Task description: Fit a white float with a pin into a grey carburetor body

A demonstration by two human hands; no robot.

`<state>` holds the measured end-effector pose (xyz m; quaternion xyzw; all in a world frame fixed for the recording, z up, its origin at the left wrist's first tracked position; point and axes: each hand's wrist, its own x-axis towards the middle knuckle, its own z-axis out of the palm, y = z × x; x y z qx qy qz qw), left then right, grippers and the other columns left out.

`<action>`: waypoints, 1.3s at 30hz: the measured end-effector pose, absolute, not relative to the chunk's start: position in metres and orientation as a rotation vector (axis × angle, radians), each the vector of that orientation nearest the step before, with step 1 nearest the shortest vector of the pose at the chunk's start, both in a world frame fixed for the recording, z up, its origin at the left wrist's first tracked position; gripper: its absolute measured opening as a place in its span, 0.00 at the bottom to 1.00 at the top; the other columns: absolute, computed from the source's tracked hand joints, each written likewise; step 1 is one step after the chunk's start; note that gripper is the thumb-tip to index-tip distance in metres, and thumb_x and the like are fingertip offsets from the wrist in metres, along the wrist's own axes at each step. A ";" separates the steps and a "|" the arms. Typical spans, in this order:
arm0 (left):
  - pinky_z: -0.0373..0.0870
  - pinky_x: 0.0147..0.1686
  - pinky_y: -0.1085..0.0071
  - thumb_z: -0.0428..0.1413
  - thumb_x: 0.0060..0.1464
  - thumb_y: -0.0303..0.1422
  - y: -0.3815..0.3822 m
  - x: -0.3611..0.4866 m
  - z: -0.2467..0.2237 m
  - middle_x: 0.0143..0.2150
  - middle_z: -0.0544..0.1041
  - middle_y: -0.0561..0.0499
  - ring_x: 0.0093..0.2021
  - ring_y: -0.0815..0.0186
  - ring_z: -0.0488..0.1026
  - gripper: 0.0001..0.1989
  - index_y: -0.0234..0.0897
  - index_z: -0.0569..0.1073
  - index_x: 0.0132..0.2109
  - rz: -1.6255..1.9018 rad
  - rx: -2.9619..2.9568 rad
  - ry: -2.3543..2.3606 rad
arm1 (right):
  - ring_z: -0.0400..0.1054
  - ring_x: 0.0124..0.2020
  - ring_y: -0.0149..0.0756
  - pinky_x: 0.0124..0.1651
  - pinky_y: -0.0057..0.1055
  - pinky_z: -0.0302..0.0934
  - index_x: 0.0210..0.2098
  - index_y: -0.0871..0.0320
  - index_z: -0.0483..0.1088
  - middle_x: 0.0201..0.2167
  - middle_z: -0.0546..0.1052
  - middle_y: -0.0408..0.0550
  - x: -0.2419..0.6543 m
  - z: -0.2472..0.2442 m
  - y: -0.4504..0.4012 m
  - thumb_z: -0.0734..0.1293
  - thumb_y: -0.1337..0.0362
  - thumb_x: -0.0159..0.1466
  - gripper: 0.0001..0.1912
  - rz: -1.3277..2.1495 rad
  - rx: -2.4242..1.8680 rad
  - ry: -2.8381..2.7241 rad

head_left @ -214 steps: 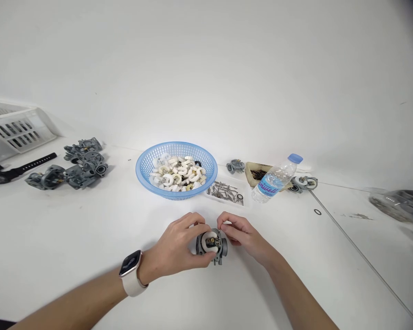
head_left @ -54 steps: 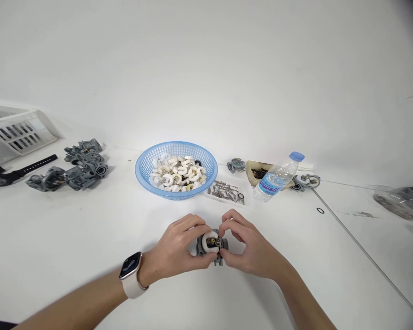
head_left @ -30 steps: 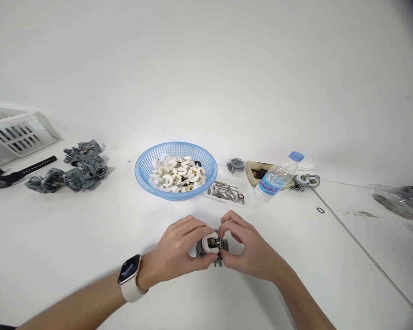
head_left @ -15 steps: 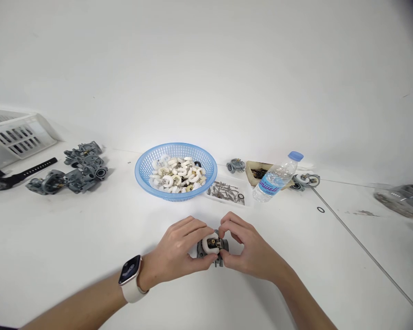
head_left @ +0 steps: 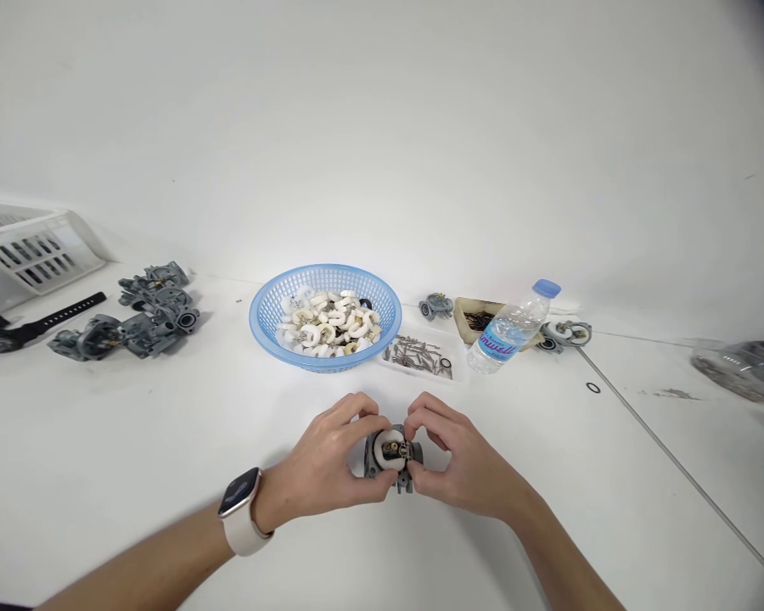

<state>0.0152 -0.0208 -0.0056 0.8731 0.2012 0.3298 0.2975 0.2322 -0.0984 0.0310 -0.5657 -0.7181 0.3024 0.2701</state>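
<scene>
A grey metal carburetor (head_left: 370,465) sits on the table right in front of me, its open side facing up. A white C-shaped float (head_left: 382,459) lies in it, around small brass parts. My left hand (head_left: 337,454) spans the carburetor's left side, thumb at the near edge and index finger at the far edge, touching it by the float. From the other side my right hand (head_left: 455,454) holds the carburetor by the float's hinge, thumb and bent index finger on opposite sides. Whether a small pin is between those right fingertips, I cannot tell.
Beyond my hands stands a blue basket (head_left: 261,339) of white floats. Beside it are a clear tray (head_left: 459,367) of small metal pins, a water bottle (head_left: 506,335) and a yellowish tray (head_left: 463,324). Several carburetors (head_left: 156,318) lie at left, near a black watch (head_left: 44,322).
My left index finger has bent and drawn back from over the float, and the left hand has shifted slightly. My right hand and the carburetor look almost unmoved.
</scene>
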 end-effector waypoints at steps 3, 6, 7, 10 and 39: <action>0.73 0.42 0.65 0.64 0.50 0.29 -0.020 0.015 -0.005 0.45 0.72 0.48 0.43 0.61 0.72 0.18 0.40 0.76 0.50 0.862 2.309 0.530 | 0.60 0.33 0.32 0.34 0.29 0.56 0.37 0.52 0.66 0.39 0.68 0.40 0.232 0.031 -0.099 0.68 0.75 0.56 0.14 0.810 -1.521 -1.939; 0.73 0.42 0.65 0.65 0.51 0.29 -0.020 0.015 -0.006 0.45 0.72 0.48 0.42 0.61 0.72 0.18 0.40 0.76 0.50 0.863 2.304 0.520 | 0.60 0.32 0.32 0.34 0.29 0.56 0.36 0.52 0.66 0.39 0.68 0.40 0.232 0.031 -0.099 0.68 0.75 0.56 0.14 0.801 -1.521 -1.940; 0.73 0.41 0.66 0.65 0.51 0.29 -0.020 0.015 -0.006 0.45 0.72 0.48 0.42 0.61 0.72 0.18 0.40 0.75 0.50 0.867 2.304 0.519 | 0.60 0.32 0.32 0.34 0.29 0.56 0.37 0.52 0.66 0.39 0.68 0.40 0.232 0.031 -0.099 0.68 0.75 0.56 0.14 0.798 -1.519 -1.943; 0.73 0.42 0.65 0.65 0.53 0.29 -0.021 0.015 -0.006 0.45 0.73 0.48 0.43 0.61 0.72 0.18 0.40 0.75 0.51 0.885 2.307 0.514 | 0.60 0.32 0.31 0.34 0.29 0.56 0.38 0.52 0.67 0.39 0.68 0.40 0.233 0.031 -0.098 0.67 0.75 0.57 0.13 0.787 -1.510 -1.949; 0.73 0.42 0.63 0.64 0.56 0.27 -0.022 0.015 -0.005 0.46 0.78 0.46 0.42 0.59 0.74 0.21 0.40 0.70 0.56 1.029 2.391 0.409 | 0.58 0.28 0.30 0.32 0.29 0.55 0.37 0.51 0.63 0.38 0.68 0.39 0.230 0.034 -0.101 0.67 0.75 0.57 0.14 0.692 -1.583 -2.029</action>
